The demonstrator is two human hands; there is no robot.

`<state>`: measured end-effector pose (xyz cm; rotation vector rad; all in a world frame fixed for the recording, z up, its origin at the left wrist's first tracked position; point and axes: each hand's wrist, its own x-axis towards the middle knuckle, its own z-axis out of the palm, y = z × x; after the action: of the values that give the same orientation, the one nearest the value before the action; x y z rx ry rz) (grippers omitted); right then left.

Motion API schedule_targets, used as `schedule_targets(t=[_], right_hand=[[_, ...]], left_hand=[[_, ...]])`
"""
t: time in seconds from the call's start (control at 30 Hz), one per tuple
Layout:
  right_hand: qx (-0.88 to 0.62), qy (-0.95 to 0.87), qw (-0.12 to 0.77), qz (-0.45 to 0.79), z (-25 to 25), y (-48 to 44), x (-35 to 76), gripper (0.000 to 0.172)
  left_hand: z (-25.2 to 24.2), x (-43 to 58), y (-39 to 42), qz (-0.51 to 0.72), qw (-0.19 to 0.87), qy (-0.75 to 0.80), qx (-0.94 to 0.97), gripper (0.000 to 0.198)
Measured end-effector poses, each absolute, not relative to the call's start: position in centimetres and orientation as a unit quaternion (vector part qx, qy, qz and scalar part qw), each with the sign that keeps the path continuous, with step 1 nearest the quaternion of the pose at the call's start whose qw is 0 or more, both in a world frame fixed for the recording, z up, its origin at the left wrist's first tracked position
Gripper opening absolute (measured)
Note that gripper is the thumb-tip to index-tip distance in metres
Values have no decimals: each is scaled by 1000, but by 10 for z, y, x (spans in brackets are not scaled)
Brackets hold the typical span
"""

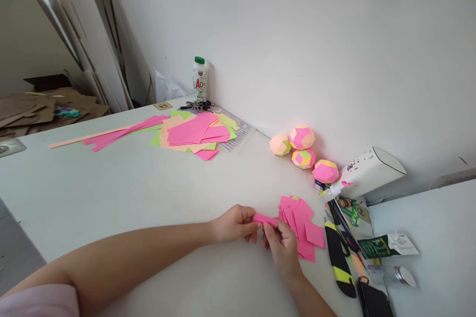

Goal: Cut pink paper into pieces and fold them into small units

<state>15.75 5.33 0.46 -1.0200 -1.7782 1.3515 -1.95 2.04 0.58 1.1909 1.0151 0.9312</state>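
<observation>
Between both hands, just above the white table, is a narrow pink piece of folded paper [265, 219]. My left hand [238, 224] pinches its left end between thumb and fingers. At the other end, my right hand [281, 243] grips it, thumb on the near side. Close beyond my right hand lies a loose pile of pink paper pieces [297, 223], with a bit of green among them. Several faceted paper balls [302, 137] in pink, peach, yellow and green sit against the wall.
Pink, peach and green paper sheets [197, 129] lie farther back, with long paper strips [122, 131] to their left. A white bottle [200, 79] and keys [199, 105] stand behind. Along the right lie a black-and-yellow cutter [339, 260], a green tube [388, 246] and a clear jar [390, 275].
</observation>
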Motion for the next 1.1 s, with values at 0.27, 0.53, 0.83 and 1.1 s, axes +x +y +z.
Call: schedule_targets(t=[0.27, 0.53, 0.83, 1.1], right_hand=[[-396, -679, 332, 522, 5, 54, 158, 33], [-402, -680, 333, 515, 4, 54, 158, 36], [-397, -680, 336, 517, 3, 54, 158, 35], [-386, -685, 334, 519, 4, 54, 159, 32]], left_hand=[[2, -20, 20, 395, 613, 441, 523, 41], [4, -21, 20, 380, 612, 446, 531, 45], [8, -21, 20, 387, 602, 450, 534, 38], [4, -21, 20, 398, 612, 439, 524, 38]])
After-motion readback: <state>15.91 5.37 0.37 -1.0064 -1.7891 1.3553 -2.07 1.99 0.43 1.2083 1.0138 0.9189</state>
